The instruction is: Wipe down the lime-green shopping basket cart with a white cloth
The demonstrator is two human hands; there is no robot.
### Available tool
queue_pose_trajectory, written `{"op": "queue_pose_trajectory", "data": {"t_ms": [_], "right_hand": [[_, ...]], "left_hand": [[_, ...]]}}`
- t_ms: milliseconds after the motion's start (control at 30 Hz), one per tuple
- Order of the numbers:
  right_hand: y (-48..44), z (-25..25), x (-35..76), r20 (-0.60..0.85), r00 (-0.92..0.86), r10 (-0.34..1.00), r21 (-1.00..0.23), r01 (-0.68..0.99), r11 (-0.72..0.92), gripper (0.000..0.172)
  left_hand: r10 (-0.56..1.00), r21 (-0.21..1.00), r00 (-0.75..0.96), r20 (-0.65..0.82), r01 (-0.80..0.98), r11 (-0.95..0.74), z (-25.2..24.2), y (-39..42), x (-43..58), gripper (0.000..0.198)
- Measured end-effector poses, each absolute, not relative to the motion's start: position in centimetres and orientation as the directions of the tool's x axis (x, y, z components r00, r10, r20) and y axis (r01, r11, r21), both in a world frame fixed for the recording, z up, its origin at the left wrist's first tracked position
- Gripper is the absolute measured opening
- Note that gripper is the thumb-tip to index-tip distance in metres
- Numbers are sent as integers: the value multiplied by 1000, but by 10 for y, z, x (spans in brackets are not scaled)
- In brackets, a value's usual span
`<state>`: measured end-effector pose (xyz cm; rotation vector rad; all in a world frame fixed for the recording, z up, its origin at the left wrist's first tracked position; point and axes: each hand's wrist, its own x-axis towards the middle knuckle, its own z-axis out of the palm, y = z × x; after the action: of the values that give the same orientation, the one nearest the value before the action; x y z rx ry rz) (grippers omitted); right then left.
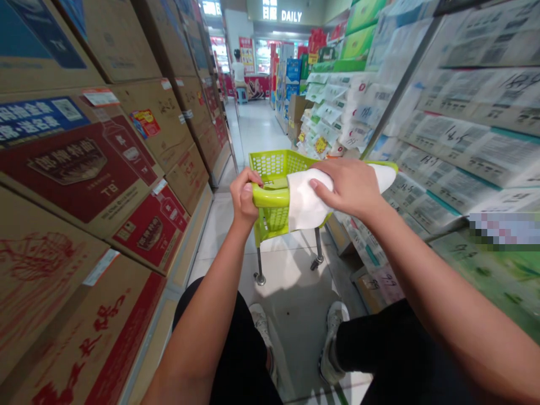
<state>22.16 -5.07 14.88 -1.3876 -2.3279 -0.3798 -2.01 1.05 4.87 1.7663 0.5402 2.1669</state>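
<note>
A small lime-green plastic shopping cart with perforated sides stands on castors in front of me. My left hand is closed around the left end of its thick green handle. A white cloth is draped over the handle's right part and hangs down. My right hand lies over the cloth at the cart's right corner, thumb pressed on it and the other fingers mostly hidden behind. More of the cloth shows beyond the hand, along the right rim. Little of the basket's inside is visible.
Stacked cartons line the left side of the aisle. Packs of tissue paper fill the right side, near the cart. The tiled floor runs ahead to a person by a blue stool. My shoes are behind the cart.
</note>
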Motion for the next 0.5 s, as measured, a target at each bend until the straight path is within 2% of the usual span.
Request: {"op": "queue_pose_trajectory", "data": {"t_ms": [100,167,233,300,400,500], "right_hand": [[-67,135,220,589,-387,710,26,886,462,73],[-65,138,219,571,-374,731,15,895,446,74],[-52,149,217,469,-375,800,5,907,422,76],[-32,165,215,306,-386,870,-10,913,408,80],[-8,182,212,123,-389,913,-32,918,395,82],[-11,182,210,170,-357,919,-55,927,370,84]], "left_hand": [[449,460,-206,870,7,-888,47,10,-21,50],[456,463,-199,867,-13,-886,47,9,-21,48],[459,462,-189,868,-32,-886,47,7,-20,46],[460,463,-182,869,-29,-886,49,4,-19,46],[464,467,-172,869,-25,-884,51,0,-17,45],[468,472,-173,866,-21,-881,51,-2,-16,44]]}}
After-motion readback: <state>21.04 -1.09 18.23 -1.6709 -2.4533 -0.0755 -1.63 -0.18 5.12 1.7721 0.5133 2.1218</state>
